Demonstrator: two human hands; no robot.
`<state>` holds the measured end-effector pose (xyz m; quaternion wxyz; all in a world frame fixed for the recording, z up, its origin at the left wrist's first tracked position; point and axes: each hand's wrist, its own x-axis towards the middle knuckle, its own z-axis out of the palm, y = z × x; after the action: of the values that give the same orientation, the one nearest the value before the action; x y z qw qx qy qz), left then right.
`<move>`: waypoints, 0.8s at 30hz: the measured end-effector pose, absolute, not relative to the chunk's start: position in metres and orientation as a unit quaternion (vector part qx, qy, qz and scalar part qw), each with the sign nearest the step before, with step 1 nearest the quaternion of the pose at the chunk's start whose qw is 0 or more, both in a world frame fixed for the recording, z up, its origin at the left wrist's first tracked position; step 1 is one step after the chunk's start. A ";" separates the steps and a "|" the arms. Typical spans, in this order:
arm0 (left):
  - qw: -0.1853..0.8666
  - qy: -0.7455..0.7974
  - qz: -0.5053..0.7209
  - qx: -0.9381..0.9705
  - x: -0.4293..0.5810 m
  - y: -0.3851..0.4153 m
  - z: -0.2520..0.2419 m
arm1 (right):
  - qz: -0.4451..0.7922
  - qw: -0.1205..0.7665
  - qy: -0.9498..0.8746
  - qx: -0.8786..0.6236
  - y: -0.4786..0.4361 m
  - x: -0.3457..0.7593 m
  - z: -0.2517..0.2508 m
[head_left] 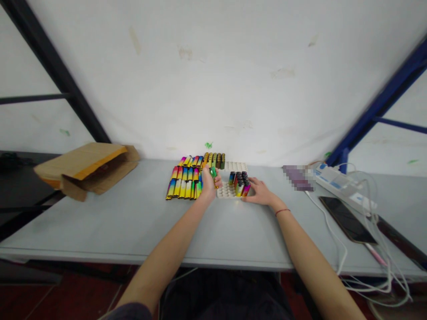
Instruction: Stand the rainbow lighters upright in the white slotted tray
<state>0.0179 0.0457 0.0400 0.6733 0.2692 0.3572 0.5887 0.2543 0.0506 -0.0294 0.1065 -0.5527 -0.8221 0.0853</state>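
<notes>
Your left hand (209,184) grasps the green lighter (212,171), likely light and slick, so hold mid-body; right hand (260,192) lies open at 3 o'clock of the tray (225,192).

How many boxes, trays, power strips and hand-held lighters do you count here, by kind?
Cardboard box: 1
White trays: 2
Power strip: 1
Lighter in the left hand: 1
Total: 5
The loose lighters lying on the table are too crowded to count.
</notes>
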 end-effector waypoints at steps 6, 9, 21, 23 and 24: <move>0.686 0.328 0.603 0.242 0.021 0.049 0.035 | 0.084 0.099 -0.823 -0.553 0.049 0.254 -0.027; 0.699 0.326 0.590 0.239 0.019 0.049 0.036 | 0.083 0.098 -0.823 -0.553 0.049 0.254 -0.026; 0.719 0.362 0.539 0.249 0.016 0.047 0.037 | 0.093 0.096 -0.818 -0.560 0.048 0.253 -0.026; 0.706 0.371 0.551 0.248 0.016 0.046 0.040 | 0.093 0.097 -0.818 -0.559 0.048 0.253 -0.025; 0.697 0.374 0.559 0.248 0.016 0.045 0.041 | 0.093 0.097 -0.819 -0.558 0.048 0.253 -0.025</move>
<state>0.0160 0.0452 0.0407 0.6970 0.2477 0.3740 0.5594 0.2526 0.0479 -0.0252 0.0975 -0.5583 -0.8186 0.0931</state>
